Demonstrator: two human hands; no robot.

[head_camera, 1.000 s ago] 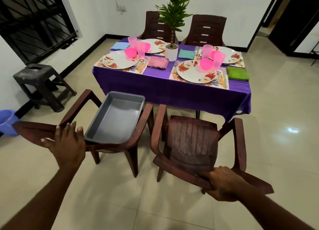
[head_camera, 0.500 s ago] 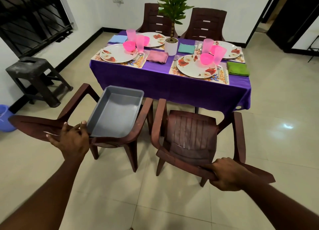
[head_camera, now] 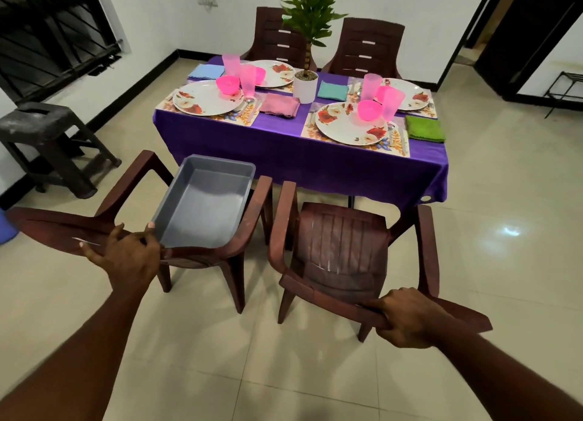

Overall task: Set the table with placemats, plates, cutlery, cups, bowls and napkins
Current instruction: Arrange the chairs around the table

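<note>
Purple-clothed bench point(head_camera: 284, 155) at upper centre carries four set places, below it two brown chairs, left chair point(head_camera: 239, 231) holding grey tray point(head_camera: 202, 206), left hand point(head_camera: 126, 256) curled over its backrest, right hand point(head_camera: 410, 318) gripping right chair point(head_camera: 340, 247) backrest.

Four floral plates point(head_camera: 210, 100) on placemats point(head_camera: 356, 136), pink cups point(head_camera: 392, 103), bowls point(head_camera: 369, 109), folded napkins point(head_camera: 425, 128) alongside.
</note>
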